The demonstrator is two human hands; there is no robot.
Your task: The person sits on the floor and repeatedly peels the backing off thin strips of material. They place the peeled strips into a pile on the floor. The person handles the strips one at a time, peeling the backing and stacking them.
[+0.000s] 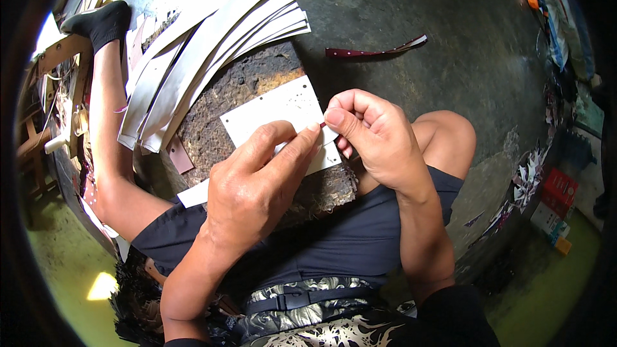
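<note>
A white board (pixel 267 108) with small dark holes lies on a rough wooden block (pixel 250 77) between my legs. Across it runs a narrow white strip (pixel 195 194), whose end shows left of my left hand and whose middle is covered by that hand. My left hand (pixel 247 183) presses over the board, index and middle fingertips brought together at the strip's right end. Close beside it, my right hand (pixel 379 138) pinches thumb against forefinger at the same end, its other fingers curled. A tiny dark red bit shows between the two hands' fingertips; its shape is hard to make out.
Long white strips (pixel 218 32) lie fanned over the block's far left side. A small mauve piece (pixel 180 155) rests at the block's left edge. Beyond, on the dark floor, lies a dotted maroon strip (pixel 376 49). Scraps (pixel 528 177) and a red box (pixel 558 191) are at the right.
</note>
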